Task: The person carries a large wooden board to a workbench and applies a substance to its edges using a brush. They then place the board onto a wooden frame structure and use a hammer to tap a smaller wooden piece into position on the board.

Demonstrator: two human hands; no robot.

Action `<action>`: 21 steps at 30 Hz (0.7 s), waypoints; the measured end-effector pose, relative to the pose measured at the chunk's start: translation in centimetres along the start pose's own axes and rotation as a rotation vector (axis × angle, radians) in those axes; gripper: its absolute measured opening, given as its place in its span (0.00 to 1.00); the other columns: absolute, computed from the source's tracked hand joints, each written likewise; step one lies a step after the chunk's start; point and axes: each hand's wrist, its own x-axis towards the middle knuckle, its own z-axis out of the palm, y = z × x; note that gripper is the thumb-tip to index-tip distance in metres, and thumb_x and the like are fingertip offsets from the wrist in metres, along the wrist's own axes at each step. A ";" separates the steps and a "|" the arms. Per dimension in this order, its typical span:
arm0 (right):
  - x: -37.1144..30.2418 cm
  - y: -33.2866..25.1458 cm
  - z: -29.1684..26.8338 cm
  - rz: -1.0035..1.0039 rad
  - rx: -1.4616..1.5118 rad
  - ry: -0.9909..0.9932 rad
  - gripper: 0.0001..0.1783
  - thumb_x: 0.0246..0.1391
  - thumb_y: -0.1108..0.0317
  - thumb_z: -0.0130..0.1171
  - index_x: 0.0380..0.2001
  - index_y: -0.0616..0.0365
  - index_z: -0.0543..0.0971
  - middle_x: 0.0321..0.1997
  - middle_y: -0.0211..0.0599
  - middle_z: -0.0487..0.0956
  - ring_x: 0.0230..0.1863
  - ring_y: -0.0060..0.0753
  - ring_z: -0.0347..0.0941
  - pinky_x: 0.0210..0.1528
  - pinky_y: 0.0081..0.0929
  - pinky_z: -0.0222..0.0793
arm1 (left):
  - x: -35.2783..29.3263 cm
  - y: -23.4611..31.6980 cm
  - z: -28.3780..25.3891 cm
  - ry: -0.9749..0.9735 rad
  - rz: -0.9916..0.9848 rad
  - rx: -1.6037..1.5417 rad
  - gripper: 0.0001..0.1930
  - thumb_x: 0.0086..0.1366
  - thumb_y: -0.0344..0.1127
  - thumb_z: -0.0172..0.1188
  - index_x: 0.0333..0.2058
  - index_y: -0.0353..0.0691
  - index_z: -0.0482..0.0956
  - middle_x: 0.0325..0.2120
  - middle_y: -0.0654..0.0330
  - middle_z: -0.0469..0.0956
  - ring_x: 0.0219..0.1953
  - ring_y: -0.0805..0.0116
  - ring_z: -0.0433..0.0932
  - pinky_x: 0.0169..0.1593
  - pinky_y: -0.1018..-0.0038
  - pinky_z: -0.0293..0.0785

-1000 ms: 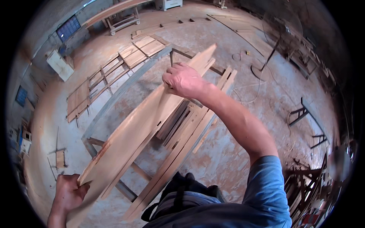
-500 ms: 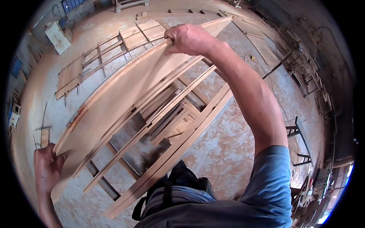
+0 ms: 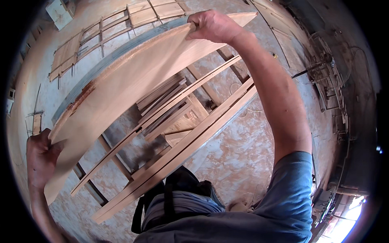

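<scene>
A long, wide wooden board runs slantwise in front of me, its far edge raised and rough, with a dark reddish-brown bark patch toward the left. My left hand is closed on the board's left end, thumb on the near face. Farther along, my right hand grips the far edge near the right end, fingers curled over it. Below lies a rack of cross bars carrying a narrow wooden strip. Paired long planks rest on the rack's near side, closest to my body.
Shorter wood pieces are stacked low inside the rack. A slatted wooden framework lies on the floor beyond the board. Metal racks and timber line the right side. A pale cabinet stands at the far left.
Both hands have shifted the board outward, over the rack's far side, where it now covers one of the strips. A grey edge shows beyond the board. My view has tilted downward.
</scene>
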 end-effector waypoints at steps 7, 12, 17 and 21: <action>0.7 2.0 -0.5 -0.158 -0.027 0.061 0.20 0.44 0.52 0.67 0.30 0.59 0.77 0.30 0.46 0.78 0.34 0.47 0.74 0.40 0.37 0.71 | 1.4 -0.2 0.8 -0.002 -0.002 -0.023 0.05 0.51 0.20 0.61 0.28 0.29 0.75 0.11 0.55 0.58 0.14 0.70 0.55 0.20 0.72 0.54; 1.3 1.3 -0.9 -0.166 -0.059 -0.002 0.20 0.44 0.52 0.66 0.30 0.57 0.77 0.32 0.48 0.79 0.38 0.51 0.76 0.42 0.41 0.71 | 0.8 -2.4 2.0 0.047 -0.042 -0.167 0.09 0.54 0.18 0.59 0.35 0.25 0.76 0.18 0.58 0.67 0.21 0.73 0.64 0.27 0.76 0.64; 1.1 1.3 -0.7 -0.201 -0.019 0.068 0.19 0.44 0.53 0.66 0.28 0.58 0.76 0.31 0.48 0.79 0.36 0.51 0.76 0.40 0.41 0.71 | 0.3 -4.1 0.3 0.008 -0.038 -0.013 0.12 0.58 0.18 0.58 0.42 0.24 0.76 0.28 0.57 0.73 0.30 0.75 0.71 0.35 0.77 0.70; 1.2 1.7 -0.3 -0.188 0.001 0.046 0.18 0.44 0.55 0.66 0.27 0.58 0.76 0.31 0.48 0.78 0.36 0.51 0.75 0.40 0.40 0.71 | 0.4 -5.0 1.9 0.063 -0.056 -0.176 0.12 0.59 0.19 0.57 0.43 0.25 0.76 0.29 0.57 0.73 0.31 0.74 0.71 0.36 0.76 0.71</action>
